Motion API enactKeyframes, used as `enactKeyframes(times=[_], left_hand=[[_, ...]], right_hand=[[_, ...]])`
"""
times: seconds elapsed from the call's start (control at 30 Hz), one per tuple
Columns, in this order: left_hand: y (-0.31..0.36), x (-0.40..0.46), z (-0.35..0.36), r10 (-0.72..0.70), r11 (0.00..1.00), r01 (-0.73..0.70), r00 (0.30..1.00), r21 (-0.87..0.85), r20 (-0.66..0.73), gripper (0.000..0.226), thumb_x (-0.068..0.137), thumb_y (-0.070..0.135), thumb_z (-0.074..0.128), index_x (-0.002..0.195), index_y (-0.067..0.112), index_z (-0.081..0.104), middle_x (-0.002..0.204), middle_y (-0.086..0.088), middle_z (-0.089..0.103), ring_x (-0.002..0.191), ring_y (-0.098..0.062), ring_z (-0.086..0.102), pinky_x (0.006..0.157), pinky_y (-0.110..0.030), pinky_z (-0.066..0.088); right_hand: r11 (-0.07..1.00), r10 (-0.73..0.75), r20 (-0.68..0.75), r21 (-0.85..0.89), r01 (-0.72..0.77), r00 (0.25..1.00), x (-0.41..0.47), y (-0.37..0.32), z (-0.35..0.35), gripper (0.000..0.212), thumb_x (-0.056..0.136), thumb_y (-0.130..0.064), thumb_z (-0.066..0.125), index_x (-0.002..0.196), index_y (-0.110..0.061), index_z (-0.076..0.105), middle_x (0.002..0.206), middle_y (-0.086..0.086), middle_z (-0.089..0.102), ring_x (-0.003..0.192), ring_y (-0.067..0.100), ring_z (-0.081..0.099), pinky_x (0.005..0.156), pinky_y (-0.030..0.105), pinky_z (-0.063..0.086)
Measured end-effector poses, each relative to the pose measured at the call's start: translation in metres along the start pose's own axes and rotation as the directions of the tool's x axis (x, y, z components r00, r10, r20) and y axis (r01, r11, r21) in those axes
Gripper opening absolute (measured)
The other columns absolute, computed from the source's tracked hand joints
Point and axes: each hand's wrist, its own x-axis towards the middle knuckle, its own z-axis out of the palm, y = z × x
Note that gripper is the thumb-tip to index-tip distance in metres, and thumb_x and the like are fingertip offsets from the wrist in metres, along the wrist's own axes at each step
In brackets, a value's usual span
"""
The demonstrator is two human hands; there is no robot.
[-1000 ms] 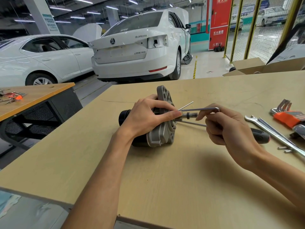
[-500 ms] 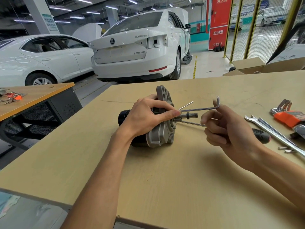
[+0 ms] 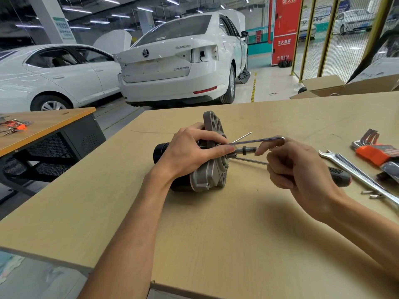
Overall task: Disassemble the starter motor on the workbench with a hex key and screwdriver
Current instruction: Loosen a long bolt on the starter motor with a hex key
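The starter motor lies on its side on the wooden workbench, its grey flange facing right and its black body facing left. My left hand grips the motor from above, fingers curled over the flange near the shaft. An L-shaped hex key runs from the flange face out to the right. My right hand holds it at the bend, index finger stretched under the long arm. A screwdriver lies beneath that hand, tip at the flange, and its black handle pokes out behind the palm. A thin bolt sticks out of the flange.
Two long spanners and an orange-holdered hex key set lie at the right edge, with small loose screws near them. An open cardboard box sits behind the bench. A second bench stands to the left, with white cars beyond.
My right hand has turned the hex key: its short end stood upright half a second ago and now lies over toward the hand. My left hand and the motor have stayed put.
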Motion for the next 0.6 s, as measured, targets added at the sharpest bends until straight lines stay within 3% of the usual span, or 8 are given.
enactKeyframes(times=[0.37,0.47,0.6], left_hand=[[0.0016,-0.0016,-0.0008,-0.003,1.000,0.003,1.000,-0.004,0.006,0.025,0.072,0.059,0.069,0.088,0.042,0.076,0.102,0.010,0.064,0.100,-0.008,0.062,0.090,-0.044,0.052],[0.0012,-0.0014,-0.0007,-0.001,1.000,0.001,1.000,-0.003,0.010,0.027,0.074,0.058,0.067,0.088,0.038,0.077,0.103,0.009,0.064,0.100,-0.009,0.062,0.091,-0.044,0.052],[0.0011,-0.0008,-0.0004,0.003,1.000,-0.003,1.000,-0.008,0.000,0.022,0.074,0.057,0.069,0.086,0.040,0.077,0.101,0.009,0.065,0.098,-0.009,0.062,0.090,-0.044,0.052]], right_hand=[[0.999,-0.029,0.011,-0.046,0.030,1.000,0.0012,0.0018,-0.0002,0.046,0.099,0.001,0.033,0.075,-0.014,0.069,0.052,-0.005,0.022,0.046,0.011,0.017,0.040,0.018,0.020],[0.998,-0.023,0.013,-0.065,0.024,1.000,0.0003,0.0019,0.0002,0.044,0.101,-0.003,0.035,0.080,-0.017,0.071,0.053,-0.006,0.022,0.048,0.011,0.017,0.041,0.017,0.020],[0.997,0.065,-0.106,-0.020,-0.068,0.992,0.0035,0.0011,-0.0010,0.030,0.102,-0.010,0.039,0.095,-0.015,0.068,0.054,-0.005,0.024,0.045,0.010,0.021,0.039,0.017,0.022]])
